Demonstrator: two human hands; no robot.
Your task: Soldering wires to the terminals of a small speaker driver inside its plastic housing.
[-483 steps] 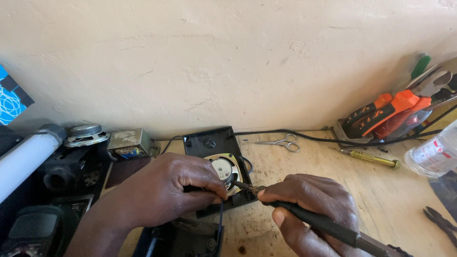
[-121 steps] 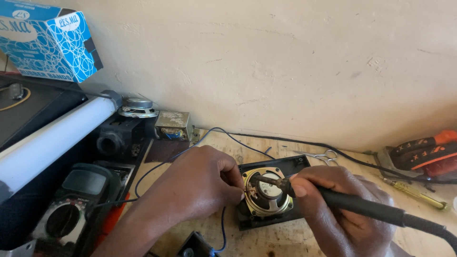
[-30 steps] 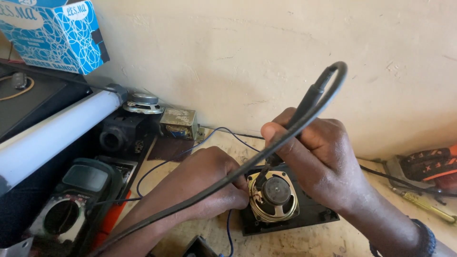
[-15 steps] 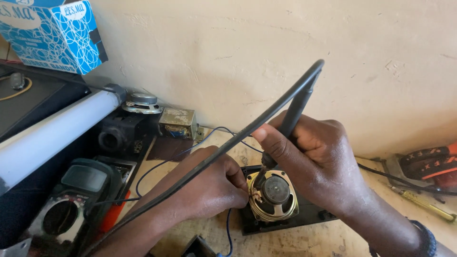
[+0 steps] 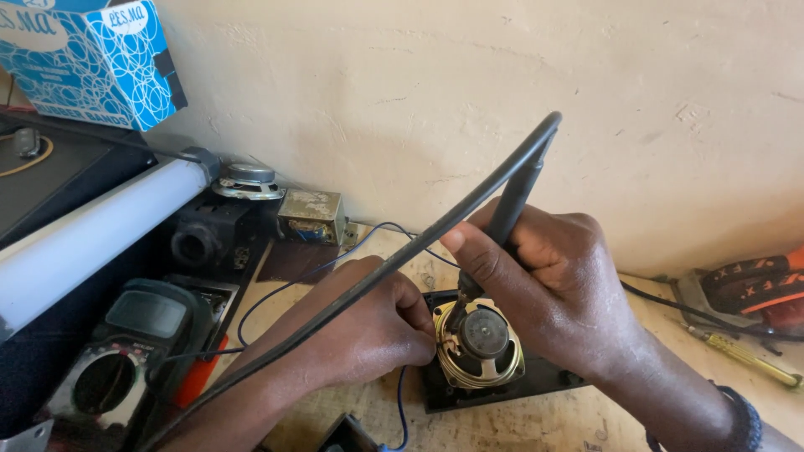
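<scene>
Head view: a person's two hands work over a small round speaker (image 5: 479, 341) that sits in a black panel (image 5: 536, 381) on the wooden desk (image 5: 578, 423), close to the wall.
Right hand: the right hand (image 5: 548, 280) is closed in a pen grip around the soldering iron (image 5: 502, 226), pinching its lower handle between thumb and fingers.
Left hand: the left hand (image 5: 368, 322) is curled shut beside the speaker's left rim; it seems to pinch something small there, but what it holds cannot be told.
Iron's handling: probably light and stiff; the dark handle is the place to hold, the metal tip likely hot.
Iron's axis: long axis steep, tip down and slightly left at the speaker's upper-left edge, cord end up towards the wall.
Cord: the thick black cord (image 5: 394, 268) bends over from the top and runs down-left across the left forearm; limp, likely to tug on the iron.
Speaker's handling: rigid brass-coloured frame, judged fragile at the cone and thin wires; best held by the rim.
Nearby: a multimeter (image 5: 126, 351) to the left, a white tube (image 5: 92, 243), a yellow-handled screwdriver (image 5: 741, 356) to the right.
</scene>
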